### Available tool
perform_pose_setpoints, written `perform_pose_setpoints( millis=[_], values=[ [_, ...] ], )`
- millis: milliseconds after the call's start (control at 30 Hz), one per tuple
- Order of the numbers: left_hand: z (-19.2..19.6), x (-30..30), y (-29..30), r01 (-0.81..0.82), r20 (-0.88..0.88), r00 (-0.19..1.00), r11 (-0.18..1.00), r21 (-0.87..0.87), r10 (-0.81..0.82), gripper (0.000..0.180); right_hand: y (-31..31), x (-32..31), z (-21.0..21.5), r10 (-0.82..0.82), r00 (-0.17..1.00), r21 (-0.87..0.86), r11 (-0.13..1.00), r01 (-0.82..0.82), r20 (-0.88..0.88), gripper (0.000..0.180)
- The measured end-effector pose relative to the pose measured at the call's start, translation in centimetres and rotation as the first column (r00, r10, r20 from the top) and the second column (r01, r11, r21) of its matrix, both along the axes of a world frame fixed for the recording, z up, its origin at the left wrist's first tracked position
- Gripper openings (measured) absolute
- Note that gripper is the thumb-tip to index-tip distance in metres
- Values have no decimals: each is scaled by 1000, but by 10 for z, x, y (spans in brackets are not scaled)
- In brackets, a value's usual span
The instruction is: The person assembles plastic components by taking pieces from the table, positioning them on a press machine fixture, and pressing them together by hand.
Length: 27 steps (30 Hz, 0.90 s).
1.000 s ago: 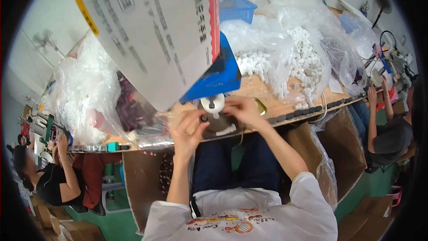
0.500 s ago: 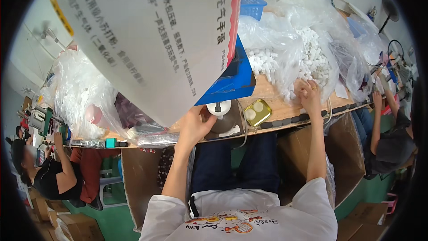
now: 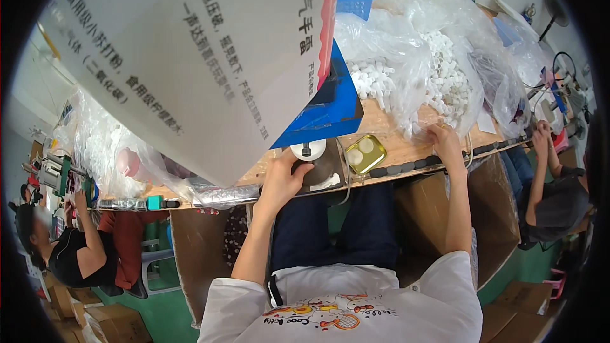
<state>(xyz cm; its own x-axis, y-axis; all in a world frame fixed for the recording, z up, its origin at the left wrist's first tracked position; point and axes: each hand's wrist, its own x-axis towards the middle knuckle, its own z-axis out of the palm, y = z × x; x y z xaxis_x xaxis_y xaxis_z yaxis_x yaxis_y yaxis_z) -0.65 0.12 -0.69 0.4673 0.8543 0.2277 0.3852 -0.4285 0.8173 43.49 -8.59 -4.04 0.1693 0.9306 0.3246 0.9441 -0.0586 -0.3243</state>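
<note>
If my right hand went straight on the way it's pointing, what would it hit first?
Your right hand would probably meet the clear bag first, near the white pieces, though depth is unclear.

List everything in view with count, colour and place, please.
Sheet: one, white and red, upper left
Machine: one, mostly blue, centre
Round part: one, white, below machine
Tin: one, gold, right of round part
Small pieces: many, white, heaped right
Basket: one, blue, top
Bags: several, clear, tabletop
Table: one, brown, middle
Boxes: several, brown, below
Co-workers: two, dark tops, left and right
Left grip: one, bare, at round part
Right grip: one, bare, near small pieces
</note>
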Motion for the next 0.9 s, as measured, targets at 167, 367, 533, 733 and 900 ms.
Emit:
perform_pose_setpoints(
  millis=[167,367,533,733,900],
  values=[
    [-24,12,-11,-120,174,978,993,16,115,30,13,-20,0,-26,868,191,972,139,-497,18],
    [-39,0,11,4,153,988,999,-37,1,27,22,-148,10,358,623,334,929,-160,-696,7],
    [-31,15,-5,-108,181,980,985,134,82,32,24,-177,5,390,911,238,905,-352,-136,4],
    [-15,25,-23,-345,244,925,914,212,292,27,16,-211,26,264,729,331,942,-53,-632,9],
    [-22,24,-18,-331,271,928,901,279,257,27,35,-264,41,430,394,387,903,-187,-812,16]
  ],
)
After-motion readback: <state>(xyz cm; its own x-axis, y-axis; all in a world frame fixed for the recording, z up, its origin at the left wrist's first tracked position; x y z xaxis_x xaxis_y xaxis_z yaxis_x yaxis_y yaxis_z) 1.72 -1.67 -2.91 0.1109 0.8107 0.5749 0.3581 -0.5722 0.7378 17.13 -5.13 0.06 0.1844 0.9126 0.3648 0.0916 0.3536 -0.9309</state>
